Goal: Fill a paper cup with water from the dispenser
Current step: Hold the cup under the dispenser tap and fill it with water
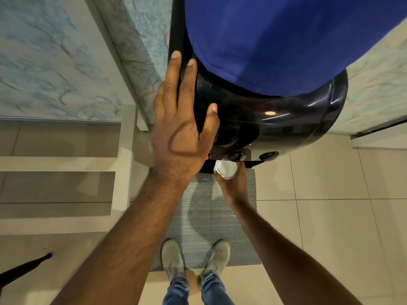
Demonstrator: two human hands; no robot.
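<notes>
At frame centre, the right hand [233, 181] grips a white paper cup [225, 169] beneath the glossy black dispenser's [275, 119] 2 visible knobs; the left hand [180, 128], fingers spread, rests flat on its top, beside the blue bottle [275, 40].

One dispenser [264, 119], black and glossy, carrying one blue bottle [275, 40]. One paper cup [225, 169] in shot. Two hands showing: the left hand [178, 133] and the right hand [233, 183]. Two tap knobs [236, 156] clearly visible on the front, a third possibly hidden behind the left hand. One grey mat [209, 216], two shoes [172, 258], two small indicator lights [262, 145].
</notes>
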